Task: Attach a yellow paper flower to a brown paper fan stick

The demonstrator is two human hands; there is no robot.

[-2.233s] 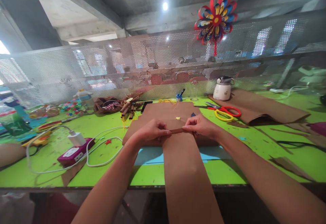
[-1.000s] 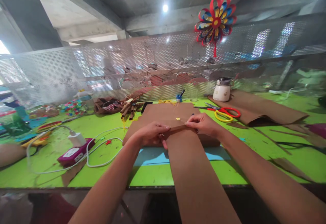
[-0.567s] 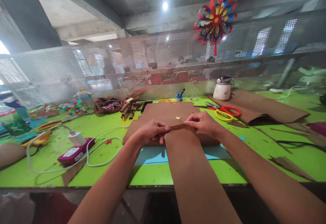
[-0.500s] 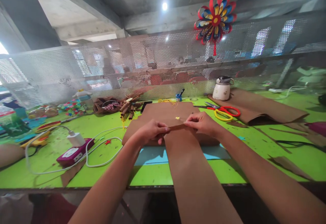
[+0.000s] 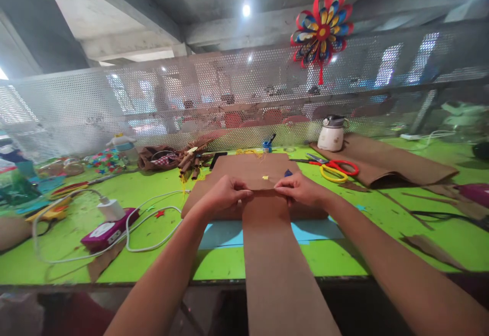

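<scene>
A long strip of brown paper (image 5: 280, 264) runs from the table over its front edge toward me. My left hand (image 5: 229, 194) pinches the left corner of the strip's far end, and my right hand (image 5: 300, 189) pinches the right corner. Between them the end looks folded into a narrow edge. Beneath and behind my hands lies a larger piece of brown paper (image 5: 252, 164), with a small yellow piece (image 5: 265, 177) just beyond the fold. A small dark blue piece (image 5: 288, 173) sits by my right fingers. Light blue paper (image 5: 221, 235) shows underneath.
Red- and yellow-handled scissors (image 5: 338, 169) lie to the right, before a white jug (image 5: 331, 133) and brown sheets (image 5: 397, 160). A purple power strip (image 5: 110, 230) with a white cable is at left. Rolled brown sticks (image 5: 187, 161) and a blue bottle (image 5: 267, 146) stand behind.
The strip's hanging part has swung left and its folded end looks more level. My hands stay pinched at both corners. The small dark blue piece now shows beside my right hand.
</scene>
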